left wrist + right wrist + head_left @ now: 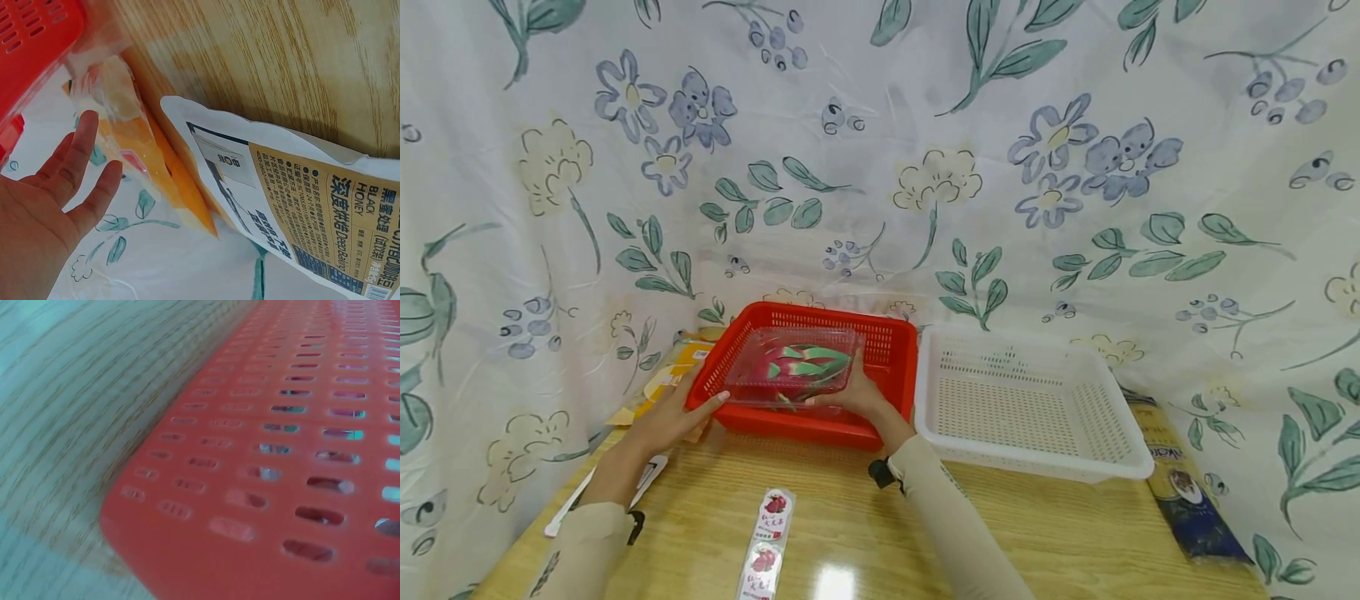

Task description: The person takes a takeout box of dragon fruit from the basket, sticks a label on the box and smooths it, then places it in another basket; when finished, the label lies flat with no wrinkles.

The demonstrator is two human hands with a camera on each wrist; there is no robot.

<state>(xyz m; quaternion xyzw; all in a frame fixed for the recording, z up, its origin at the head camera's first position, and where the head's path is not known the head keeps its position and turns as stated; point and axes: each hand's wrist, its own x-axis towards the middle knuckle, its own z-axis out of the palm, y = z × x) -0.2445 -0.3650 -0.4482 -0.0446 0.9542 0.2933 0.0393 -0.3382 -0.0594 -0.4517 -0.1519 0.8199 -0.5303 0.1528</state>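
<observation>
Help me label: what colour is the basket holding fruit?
Red basket, best seen in the head view.

Red basket (37, 53) partly outside wrist views

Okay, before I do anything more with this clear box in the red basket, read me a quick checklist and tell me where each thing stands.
1. Right hand has hold of the clear box: ok, it grips the right end.
2. Left hand has hold of the box: not ok, its fingers are spread, with one tip close to the box's near left corner.
3. Fruit visible through the plastic: ok.
4. Box lid fully closed: cannot tell from these views.
5. Box out of the red basket: not ok, it sits within the rim or on it.
6. Sticker strip at hand: ok, face up on the table in front.
</observation>
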